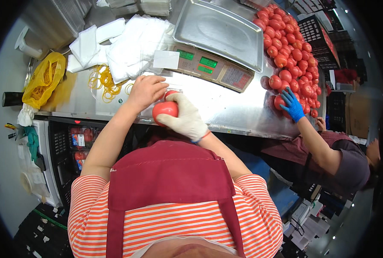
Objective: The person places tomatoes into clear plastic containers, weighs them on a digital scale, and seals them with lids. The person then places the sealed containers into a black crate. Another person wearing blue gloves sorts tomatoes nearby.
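Note:
My right hand [186,117], in a white knit glove, grips a red tomato [165,111] at the front edge of the steel table [211,106]. A second tomato [171,94] shows just behind it, partly hidden by the glove. My bare left hand [149,92] lies beside these tomatoes, fingers slightly bent, over what looks like a clear plastic container, largely hidden; whether it holds the container I cannot tell. Behind my hands stands a digital scale [219,69] with a steel tray [220,32], and a white card [166,59] before its display.
Tomatoes [291,54] are heaped at the right, where a co-worker's blue-gloved hand [291,104] touches one. White absorbent-looking pads [136,48], yellow rubber bands [106,85] and a yellow bag [46,80] lie left. A black crate [61,154] with packed tomatoes stands below the table's left edge.

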{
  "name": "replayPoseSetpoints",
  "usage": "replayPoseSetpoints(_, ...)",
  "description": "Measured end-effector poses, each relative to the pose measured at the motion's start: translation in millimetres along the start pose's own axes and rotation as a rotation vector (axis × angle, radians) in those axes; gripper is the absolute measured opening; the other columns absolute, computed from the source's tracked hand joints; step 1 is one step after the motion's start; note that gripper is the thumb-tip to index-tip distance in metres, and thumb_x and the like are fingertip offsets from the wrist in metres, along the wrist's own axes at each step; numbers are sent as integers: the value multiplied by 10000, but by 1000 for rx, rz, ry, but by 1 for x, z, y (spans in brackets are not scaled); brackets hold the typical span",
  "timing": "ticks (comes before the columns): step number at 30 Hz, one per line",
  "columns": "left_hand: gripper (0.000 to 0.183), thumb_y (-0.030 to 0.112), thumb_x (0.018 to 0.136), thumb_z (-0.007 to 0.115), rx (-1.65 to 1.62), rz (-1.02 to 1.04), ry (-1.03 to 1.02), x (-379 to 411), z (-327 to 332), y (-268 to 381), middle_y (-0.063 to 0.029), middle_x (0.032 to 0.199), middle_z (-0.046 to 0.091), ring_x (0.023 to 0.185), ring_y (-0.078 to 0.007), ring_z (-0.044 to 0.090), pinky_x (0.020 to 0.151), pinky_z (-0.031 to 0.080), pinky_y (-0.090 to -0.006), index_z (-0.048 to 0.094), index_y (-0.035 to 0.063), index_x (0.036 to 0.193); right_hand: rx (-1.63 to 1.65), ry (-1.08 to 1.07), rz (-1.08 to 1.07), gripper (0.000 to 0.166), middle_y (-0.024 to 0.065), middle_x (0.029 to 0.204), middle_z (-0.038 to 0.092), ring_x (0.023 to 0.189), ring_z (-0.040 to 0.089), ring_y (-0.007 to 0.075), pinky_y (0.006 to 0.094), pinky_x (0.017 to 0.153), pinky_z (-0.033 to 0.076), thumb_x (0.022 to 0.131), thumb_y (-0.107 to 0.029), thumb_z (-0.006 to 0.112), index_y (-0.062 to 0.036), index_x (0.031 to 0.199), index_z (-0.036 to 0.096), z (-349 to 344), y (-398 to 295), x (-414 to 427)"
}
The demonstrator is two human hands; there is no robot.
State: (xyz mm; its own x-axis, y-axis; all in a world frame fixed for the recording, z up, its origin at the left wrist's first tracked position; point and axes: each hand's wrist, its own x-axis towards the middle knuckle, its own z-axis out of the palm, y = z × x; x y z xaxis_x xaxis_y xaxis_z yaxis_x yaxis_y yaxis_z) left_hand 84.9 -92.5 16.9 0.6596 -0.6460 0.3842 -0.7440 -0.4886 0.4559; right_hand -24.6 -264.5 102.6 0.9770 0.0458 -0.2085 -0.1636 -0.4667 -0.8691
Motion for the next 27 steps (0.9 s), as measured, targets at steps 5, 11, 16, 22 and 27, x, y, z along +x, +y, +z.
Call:
replayPoseSetpoints(5,150,206,889,637,-62,-69,108,5,7,-2,-41,1026,705,979,-233,643,852,458,-363,715,103,967,-418,158,-138,457,191,1107,588,932,625,387,434,796,527,789,-349,737,-82,1128,588,20,15,7)
replayPoseSetpoints(11,228,190,869,657,-181,-140,123,-2,4,-3,-113,1098,676,1036,-289,618,895,461,-394,678,85,1070,-461,224,-315,424,183,1014,598,923,611,373,433,791,511,777,-249,733,-69,1129,581,-2,19,0)
replayPoseSetpoints(16,448,311,970,539,-582,-562,491,9,-12,5,-182,1251,591,1157,-257,550,1000,416,-366,557,-2,1290,-278,273,94,535,155,914,638,875,658,295,387,734,551,889,-324,653,32,1268,527,-17,65,-4)
replayPoseSetpoints(22,566,362,1080,218,-1210,-626,155,-14,-31,-22,-126,1182,613,1140,-193,523,1059,351,-347,590,-32,1243,883,-189,415,657,167,1058,628,940,658,251,336,672,610,972,-498,468,-6,1403,400,-28,61,-15)
replayPoseSetpoints(27,548,209,843,710,-426,-613,303,-73,-22,35,-154,1112,578,931,-219,590,905,447,-338,532,-28,1303,877,-281,427,598,207,1191,571,1000,648,307,426,781,609,921,-253,582,30,1393,347,-34,59,-29)
